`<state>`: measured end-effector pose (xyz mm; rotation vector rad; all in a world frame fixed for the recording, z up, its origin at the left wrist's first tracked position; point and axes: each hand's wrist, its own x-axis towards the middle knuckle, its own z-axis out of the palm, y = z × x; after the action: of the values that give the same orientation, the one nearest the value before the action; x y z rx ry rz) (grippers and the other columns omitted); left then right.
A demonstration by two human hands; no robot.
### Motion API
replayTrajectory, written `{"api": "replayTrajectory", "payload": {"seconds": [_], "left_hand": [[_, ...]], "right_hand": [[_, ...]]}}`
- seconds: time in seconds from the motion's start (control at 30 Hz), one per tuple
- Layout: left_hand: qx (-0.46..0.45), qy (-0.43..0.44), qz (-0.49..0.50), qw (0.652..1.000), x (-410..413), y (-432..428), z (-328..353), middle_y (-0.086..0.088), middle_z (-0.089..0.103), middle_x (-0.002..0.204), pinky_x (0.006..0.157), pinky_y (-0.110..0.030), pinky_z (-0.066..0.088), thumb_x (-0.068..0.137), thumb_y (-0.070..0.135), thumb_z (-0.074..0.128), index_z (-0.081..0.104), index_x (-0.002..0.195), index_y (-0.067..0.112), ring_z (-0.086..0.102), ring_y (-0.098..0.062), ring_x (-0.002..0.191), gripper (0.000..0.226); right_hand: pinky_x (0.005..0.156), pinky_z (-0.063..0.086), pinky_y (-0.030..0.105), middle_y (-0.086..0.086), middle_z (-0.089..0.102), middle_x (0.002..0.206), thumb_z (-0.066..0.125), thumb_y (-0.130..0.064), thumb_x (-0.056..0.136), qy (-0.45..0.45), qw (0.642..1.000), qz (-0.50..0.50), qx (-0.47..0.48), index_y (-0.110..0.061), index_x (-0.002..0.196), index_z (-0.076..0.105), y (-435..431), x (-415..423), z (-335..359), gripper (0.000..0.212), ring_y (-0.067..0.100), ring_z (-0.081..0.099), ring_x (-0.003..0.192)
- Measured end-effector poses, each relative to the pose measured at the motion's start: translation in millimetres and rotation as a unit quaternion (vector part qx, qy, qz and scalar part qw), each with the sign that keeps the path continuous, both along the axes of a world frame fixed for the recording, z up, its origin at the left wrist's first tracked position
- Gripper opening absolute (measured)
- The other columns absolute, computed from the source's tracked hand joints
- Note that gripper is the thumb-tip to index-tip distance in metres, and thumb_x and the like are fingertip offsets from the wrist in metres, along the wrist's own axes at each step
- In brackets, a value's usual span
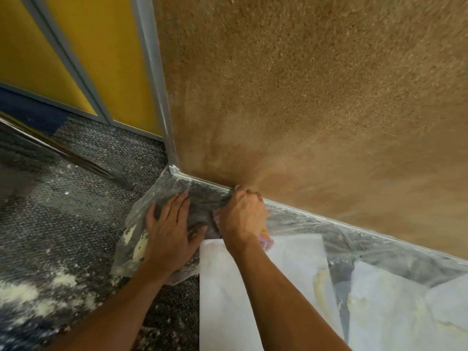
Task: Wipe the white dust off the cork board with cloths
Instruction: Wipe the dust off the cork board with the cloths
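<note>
Down at the bottom left corner of the cork board (316,84), both hands work low near the floor. Board is brown, speckled, fills most of the upper right of the view, edged by a pale grey metal frame (162,102) that runs down its left side and along its bottom edge. Faint pale smearing shows on the cork just above the corner. Left hand (169,231) lies flat, fingers spread apart, palm pressing down on clear plastic sheeting (298,219) spread over the floor at the foot of the board. Right hand (243,214) is curled into a fist, knuckles up against the bottom frame rail, closed around a bunched pinkish-purple cloth (266,240); only a bit of the cloth pokes out under the wrist. White paper sheets (228,287) lie under the plastic, below and right of the hands, some with yellowish stains. Dark speckled carpet (76,224) covers the floor to the left, with white and cream dust patches (22,295) scattered on it, heaviest at lower left. Yellow panels (106,59) with grey trim stand left of the board. Both forearms bare, coming in from the bottom edge.
</note>
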<state>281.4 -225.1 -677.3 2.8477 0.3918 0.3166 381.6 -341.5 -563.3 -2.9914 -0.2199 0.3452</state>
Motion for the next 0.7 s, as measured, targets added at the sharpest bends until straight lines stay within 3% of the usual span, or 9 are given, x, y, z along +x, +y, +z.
{"api": "replayTrajectory", "payload": {"seconds": [0.17, 0.3, 0.43, 0.57, 0.7], "left_hand": [[0.01, 0.016, 0.02, 1.0, -3.8, 10.6, 0.5, -0.011, 0.046, 0.156, 0.116, -0.064, 0.024, 0.083, 0.069, 0.056, 0.048, 0.148, 0.006, 0.044, -0.027, 0.143, 0.091], [-0.006, 0.036, 0.022, 0.999, -3.5, 13.5, 3.0, -0.007, 0.041, 0.16, 0.117, -0.064, 0.023, 0.084, 0.072, 0.048, 0.045, 0.151, 0.008, 0.039, -0.024, 0.147, 0.093], [-0.014, 0.029, 0.025, 0.999, -4.9, 13.1, 3.9, -0.004, 0.037, 0.163, 0.12, -0.06, 0.019, 0.091, 0.065, 0.048, 0.043, 0.153, 0.01, 0.035, -0.021, 0.15, 0.083], [-0.035, 0.008, 0.025, 0.999, -5.7, 15.1, 2.1, -0.004, 0.04, 0.161, 0.12, -0.062, 0.022, 0.099, 0.043, 0.036, 0.043, 0.153, 0.011, 0.038, -0.021, 0.148, 0.063], [-0.027, 0.014, 0.012, 0.999, -6.4, 17.8, -1.5, -0.01, 0.054, 0.149, 0.118, -0.063, 0.026, 0.095, 0.037, 0.039, 0.053, 0.144, 0.011, 0.043, -0.025, 0.14, 0.058]], "right_hand": [[0.085, 0.054, 0.034, 0.009, 0.068, 0.118, 0.06, -0.019, 0.098, 0.016, 0.995, 0.089, 0.029, -0.015, 0.123, 0.063, 23.5, -6.1, 3.8, 0.025, 0.025, 0.063, 0.11], [0.092, 0.053, 0.041, 0.009, 0.063, 0.128, 0.062, -0.024, 0.099, 0.003, 0.987, 0.157, 0.026, -0.019, 0.139, 0.051, 20.8, -13.9, 10.2, 0.042, 0.028, 0.057, 0.121], [0.09, 0.053, 0.037, 0.009, 0.062, 0.125, 0.079, -0.045, 0.084, 0.006, 0.988, 0.155, -0.01, -0.011, 0.134, 0.05, 18.0, -6.6, 4.3, 0.067, 0.027, 0.056, 0.12], [0.086, 0.054, 0.036, 0.011, 0.064, 0.12, 0.072, -0.025, 0.092, -0.021, 0.982, 0.187, -0.009, -0.008, 0.125, 0.057, 37.2, -2.7, 1.8, 0.04, 0.026, 0.055, 0.116], [0.083, 0.053, 0.037, 0.011, 0.066, 0.117, 0.051, -0.012, 0.102, -0.043, 0.964, 0.262, 0.027, -0.009, 0.126, 0.056, 69.7, -7.5, -2.8, 0.024, 0.026, 0.055, 0.112]]}}
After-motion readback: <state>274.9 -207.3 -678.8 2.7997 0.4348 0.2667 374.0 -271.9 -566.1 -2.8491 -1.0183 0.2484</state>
